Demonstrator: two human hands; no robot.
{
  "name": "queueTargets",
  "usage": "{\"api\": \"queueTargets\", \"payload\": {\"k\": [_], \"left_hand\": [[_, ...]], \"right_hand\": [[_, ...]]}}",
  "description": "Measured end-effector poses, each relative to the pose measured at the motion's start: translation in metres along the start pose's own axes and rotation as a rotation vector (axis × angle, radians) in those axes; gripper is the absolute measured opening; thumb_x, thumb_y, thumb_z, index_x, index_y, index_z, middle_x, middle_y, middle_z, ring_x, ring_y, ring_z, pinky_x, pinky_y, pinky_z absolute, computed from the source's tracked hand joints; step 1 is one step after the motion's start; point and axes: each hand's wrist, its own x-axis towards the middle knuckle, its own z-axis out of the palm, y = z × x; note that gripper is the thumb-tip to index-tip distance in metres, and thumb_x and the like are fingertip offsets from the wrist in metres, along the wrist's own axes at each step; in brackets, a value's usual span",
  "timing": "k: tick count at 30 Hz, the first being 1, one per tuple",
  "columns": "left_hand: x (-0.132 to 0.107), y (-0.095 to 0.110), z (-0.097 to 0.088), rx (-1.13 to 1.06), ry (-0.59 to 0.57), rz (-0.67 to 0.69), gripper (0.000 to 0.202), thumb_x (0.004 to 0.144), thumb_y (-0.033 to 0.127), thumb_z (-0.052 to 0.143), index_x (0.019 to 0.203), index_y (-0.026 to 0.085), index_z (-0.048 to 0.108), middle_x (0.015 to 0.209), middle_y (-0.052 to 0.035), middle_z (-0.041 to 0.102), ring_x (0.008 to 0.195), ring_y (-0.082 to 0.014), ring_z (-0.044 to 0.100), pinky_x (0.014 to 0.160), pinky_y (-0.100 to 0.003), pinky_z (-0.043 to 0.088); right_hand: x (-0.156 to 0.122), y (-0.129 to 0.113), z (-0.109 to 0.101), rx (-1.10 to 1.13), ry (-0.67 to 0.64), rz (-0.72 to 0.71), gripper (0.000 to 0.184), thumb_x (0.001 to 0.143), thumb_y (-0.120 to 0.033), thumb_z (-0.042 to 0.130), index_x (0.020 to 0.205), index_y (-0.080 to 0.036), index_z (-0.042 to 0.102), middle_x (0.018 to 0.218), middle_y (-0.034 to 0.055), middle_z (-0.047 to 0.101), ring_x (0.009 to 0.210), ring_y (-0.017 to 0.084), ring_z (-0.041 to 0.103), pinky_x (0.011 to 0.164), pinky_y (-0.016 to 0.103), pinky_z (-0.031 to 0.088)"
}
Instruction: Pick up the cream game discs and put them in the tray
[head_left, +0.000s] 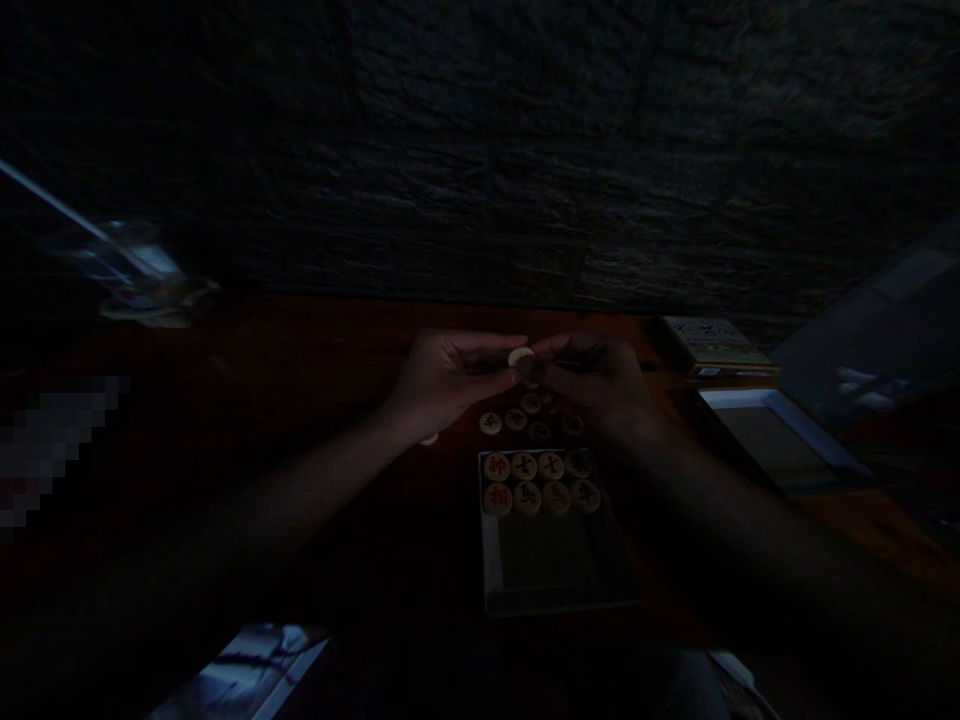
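Between my two hands, above the table, is a round pale xiangqi piece [520,356], tilted so that its edge shows. My left hand [442,378] pinches it between thumb and forefinger. From the other side my right hand [596,385] has its fingertips closed at the same piece. Just below lie several loose xiangqi pieces [515,419] on the wooden table. Nearer to me is an open shallow box [491,570]. Its far end holds two rows of xiangqi pieces [526,498] with red or black characters facing up. Dim light hides some of the characters.
A box lid or tray [795,445] lies at the right, with a printed box [716,345] behind it. A clear cup [142,270] stands at the far left. Behind the table [300,340] rises a dark stone wall [465,190]. Another piece [429,439] lies beneath my left wrist.
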Motion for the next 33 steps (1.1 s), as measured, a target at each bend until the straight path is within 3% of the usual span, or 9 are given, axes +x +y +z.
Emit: {"api": "queueTargets", "payload": {"k": [5, 8, 12, 16, 23, 27, 30, 33], "left_hand": [[-0.003, 0.001, 0.003, 0.042, -0.057, 0.079, 0.032, 0.075, 0.021, 0.089, 0.106, 0.022, 0.083, 0.11, -0.0068, 0.082, 0.102, -0.0222, 0.077, 0.093, -0.033, 0.06], [-0.004, 0.006, 0.005, 0.051, -0.019, 0.057, 0.026, 0.078, 0.025, 0.087, 0.104, 0.022, 0.084, 0.105, -0.0072, 0.083, 0.095, -0.0226, 0.078, 0.087, -0.033, 0.061], [-0.002, 0.011, 0.006, 0.008, 0.061, -0.061, 0.025, 0.081, 0.028, 0.085, 0.104, 0.02, 0.083, 0.098, -0.0089, 0.083, 0.085, -0.0232, 0.079, 0.079, -0.034, 0.063], [0.001, 0.006, 0.003, -0.063, 0.075, -0.06, 0.023, 0.081, 0.031, 0.085, 0.102, 0.021, 0.084, 0.103, -0.0081, 0.082, 0.087, -0.0211, 0.078, 0.082, -0.033, 0.063], [-0.001, 0.004, 0.002, -0.003, 0.075, -0.061, 0.023, 0.076, 0.034, 0.09, 0.095, 0.022, 0.084, 0.1, -0.0072, 0.083, 0.093, -0.0238, 0.078, 0.077, -0.03, 0.061], [0.0, 0.006, 0.004, -0.094, 0.073, -0.106, 0.023, 0.071, 0.031, 0.092, 0.088, 0.02, 0.083, 0.093, -0.0065, 0.082, 0.086, -0.0214, 0.077, 0.081, -0.031, 0.061], [0.002, 0.006, 0.005, -0.246, 0.038, -0.131, 0.021, 0.071, 0.028, 0.091, 0.085, 0.016, 0.081, 0.091, -0.0065, 0.081, 0.084, -0.0199, 0.077, 0.086, -0.034, 0.061], [0.004, 0.005, 0.002, -0.338, 0.015, -0.142, 0.018, 0.076, 0.027, 0.084, 0.088, 0.015, 0.08, 0.091, -0.0073, 0.08, 0.081, -0.0194, 0.077, 0.081, -0.033, 0.062]], "right_hand": [[-0.002, 0.0, 0.001, -0.058, -0.01, -0.023, 0.041, 0.069, -0.053, 0.091, 0.078, -0.016, 0.076, 0.06, 0.0017, 0.07, 0.045, 0.01, 0.058, 0.041, 0.02, 0.043], [-0.001, -0.001, 0.001, -0.091, -0.009, -0.034, 0.043, 0.073, -0.058, 0.087, 0.075, -0.016, 0.077, 0.063, 0.0034, 0.072, 0.045, 0.011, 0.059, 0.041, 0.02, 0.044], [0.0, -0.003, 0.002, -0.082, -0.017, -0.058, 0.043, 0.076, -0.057, 0.085, 0.09, -0.017, 0.081, 0.073, 0.0047, 0.076, 0.049, 0.012, 0.063, 0.044, 0.022, 0.049], [0.0, 0.002, 0.0, -0.083, 0.013, -0.094, 0.044, 0.072, -0.05, 0.089, 0.101, -0.018, 0.081, 0.085, 0.0061, 0.08, 0.054, 0.014, 0.067, 0.048, 0.025, 0.055], [-0.004, 0.007, -0.008, -0.468, 0.059, -0.355, 0.031, 0.084, -0.035, 0.082, 0.112, -0.023, 0.08, 0.1, 0.0071, 0.082, 0.078, 0.022, 0.077, 0.067, 0.033, 0.062], [-0.004, 0.005, -0.009, -0.589, 0.099, -0.459, 0.03, 0.082, -0.035, 0.084, 0.109, -0.022, 0.081, 0.095, 0.0066, 0.081, 0.072, 0.02, 0.074, 0.065, 0.032, 0.059], [-0.005, 0.004, -0.007, -0.51, 0.076, -0.408, 0.032, 0.083, -0.034, 0.083, 0.111, -0.02, 0.08, 0.091, 0.0064, 0.08, 0.066, 0.018, 0.072, 0.058, 0.029, 0.056], [-0.004, 0.002, -0.003, -0.292, 0.041, -0.268, 0.039, 0.079, -0.036, 0.085, 0.113, -0.019, 0.077, 0.095, 0.0067, 0.08, 0.059, 0.015, 0.07, 0.05, 0.026, 0.055]]}}
